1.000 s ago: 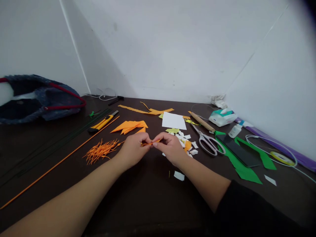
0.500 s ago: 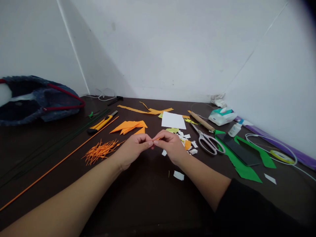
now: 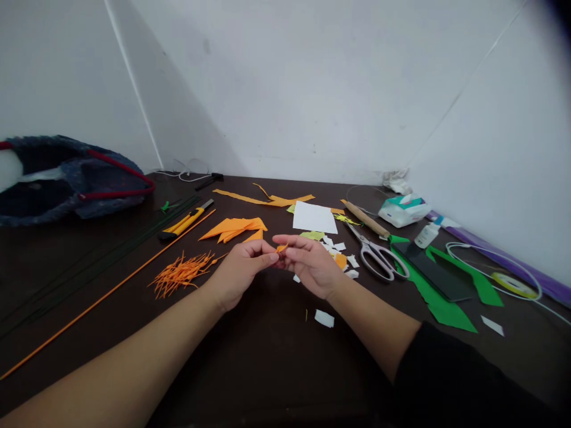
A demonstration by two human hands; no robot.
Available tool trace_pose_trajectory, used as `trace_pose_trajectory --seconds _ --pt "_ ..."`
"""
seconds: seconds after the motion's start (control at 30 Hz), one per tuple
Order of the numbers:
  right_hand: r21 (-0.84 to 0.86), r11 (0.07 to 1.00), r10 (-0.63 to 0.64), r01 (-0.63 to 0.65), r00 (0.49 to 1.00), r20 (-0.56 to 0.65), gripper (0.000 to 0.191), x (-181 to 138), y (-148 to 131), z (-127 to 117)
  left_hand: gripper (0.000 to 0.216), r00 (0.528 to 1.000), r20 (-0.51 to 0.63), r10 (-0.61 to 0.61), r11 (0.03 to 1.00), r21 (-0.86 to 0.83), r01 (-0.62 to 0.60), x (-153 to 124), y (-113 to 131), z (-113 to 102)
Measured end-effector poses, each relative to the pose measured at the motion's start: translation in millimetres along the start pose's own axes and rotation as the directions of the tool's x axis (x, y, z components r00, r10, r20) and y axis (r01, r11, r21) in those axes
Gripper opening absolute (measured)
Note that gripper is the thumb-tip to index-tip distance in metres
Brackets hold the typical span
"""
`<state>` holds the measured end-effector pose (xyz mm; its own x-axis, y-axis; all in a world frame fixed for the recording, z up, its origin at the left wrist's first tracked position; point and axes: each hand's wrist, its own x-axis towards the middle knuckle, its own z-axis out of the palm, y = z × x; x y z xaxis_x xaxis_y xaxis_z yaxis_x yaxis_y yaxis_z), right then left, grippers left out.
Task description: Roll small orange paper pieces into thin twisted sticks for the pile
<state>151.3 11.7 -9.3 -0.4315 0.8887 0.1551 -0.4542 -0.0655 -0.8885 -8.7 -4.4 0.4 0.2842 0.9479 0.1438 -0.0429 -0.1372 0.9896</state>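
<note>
Between my two hands, over the middle of the dark table, is a small piece of orange paper [image 3: 282, 248]. My left hand [image 3: 245, 267] pinches it between thumb and fingers from the left. My right hand [image 3: 312, 264] holds its other side with thumb and fingertips. Just left of my left hand lies a pile of twisted orange strips [image 3: 181, 273]. Behind that hand are folded orange paper pieces [image 3: 234, 227]. Small white paper scraps [image 3: 352, 261] lie beside my right hand, with a white square sheet [image 3: 314, 217] beyond them.
Scissors [image 3: 379, 257], a wooden stick [image 3: 366, 219], a glue bottle [image 3: 427, 233], a black phone-like slab [image 3: 432, 270] and green paper [image 3: 452, 317] lie at right. A yellow utility knife [image 3: 182, 224] and a long orange stem [image 3: 116, 289] are at left. A wall [image 3: 285, 89] rises behind.
My right hand's fingers have lifted and opened a little, so more of the orange piece shows. My left hand keeps its pinch in nearly the same place.
</note>
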Motion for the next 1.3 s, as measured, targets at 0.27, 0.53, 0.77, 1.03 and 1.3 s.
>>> trace_pose_trajectory --seconds 0.27,0.53,0.77,1.03,1.3 --pt "-0.124 0.987 -0.111 0.103 0.992 -0.058 0.001 1 7 7 0.014 1.0 0.002 0.012 0.999 0.048 -0.012 -1 0 1" --pt "-0.151 0.983 -0.102 0.099 0.995 -0.007 0.007 0 2 7 0.022 0.986 0.125 -0.106 0.993 -0.03 0.11 -1 1 2" --pt "-0.204 0.974 -0.111 0.102 0.993 -0.033 0.007 0 5 8 0.015 0.995 0.07 -0.064 0.998 -0.025 0.066 1 -3 1" --pt "-0.309 0.936 -0.221 0.166 0.963 -0.153 0.007 0 13 16 0.025 0.987 -0.152 0.061 0.895 0.445 0.013 1 1 7" --pt "-0.028 0.999 -0.045 0.039 0.958 -0.282 0.005 0 15 22 0.023 0.951 -0.08 0.298 0.533 0.841 -0.096 1 -4 7"
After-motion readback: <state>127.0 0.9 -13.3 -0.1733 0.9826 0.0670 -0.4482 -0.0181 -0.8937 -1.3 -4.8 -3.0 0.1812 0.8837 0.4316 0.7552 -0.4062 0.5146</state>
